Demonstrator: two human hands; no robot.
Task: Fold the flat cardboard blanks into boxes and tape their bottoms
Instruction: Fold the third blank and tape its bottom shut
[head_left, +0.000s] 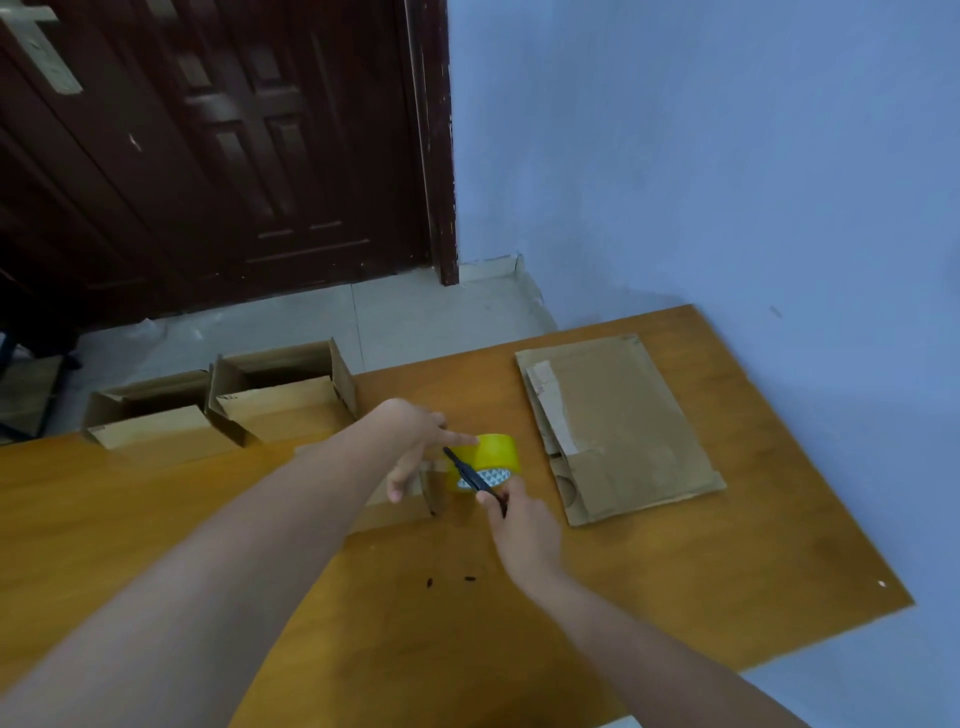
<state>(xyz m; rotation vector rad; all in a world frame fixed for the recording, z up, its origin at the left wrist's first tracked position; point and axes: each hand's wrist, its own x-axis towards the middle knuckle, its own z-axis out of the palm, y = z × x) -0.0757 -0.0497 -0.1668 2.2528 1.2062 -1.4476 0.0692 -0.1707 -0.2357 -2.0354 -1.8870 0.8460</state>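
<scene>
While the left hand (415, 441) rests its fingers on a yellow tape roll (491, 457) above a small box (400, 499) at mid-desk, the right hand (519, 525) grips black scissors (475, 480) at the roll. This looks like cutting the tape. Next, pressing the strip flat. Flat blanks (618, 426) wait to the right; two folded boxes (223, 405) stand at the desk's (675, 597) far left.
</scene>
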